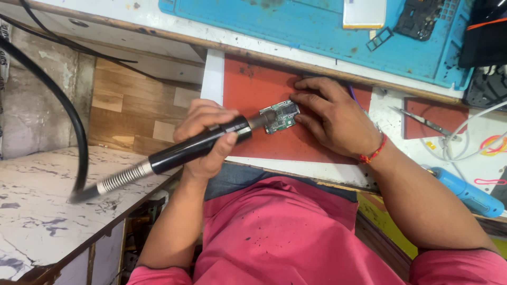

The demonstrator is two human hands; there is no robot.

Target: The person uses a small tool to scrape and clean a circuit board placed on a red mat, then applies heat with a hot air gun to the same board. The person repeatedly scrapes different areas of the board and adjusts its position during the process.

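Looking down from the head camera, the person's left hand (206,138) is wrapped firmly around the black handle of a hot-air wand (190,149), its metal nozzle hovering right at the edge of a small green circuit board (279,117). That board lies flat on a red mat (248,89), close to the mat's middle, and the right hand (334,117) rests beside it with fingers spread, fingertips pressing the board's right edge to pin it down; nothing is gripped there. A thick black hose (63,111) trails away from the wand's sprung tail over a marbled counter (31,211). Further back sits a blue work mat (317,31), with tweezers (422,122) lying to the right and a blue tool (465,192) near the bench edge. The board looks thin, light, stiff and fragile, easily nudged across the mat, so its bare edges seem the safest place to hold, away from the components. The wand looks rigid and moderately weighty, best gripped mid-handle.
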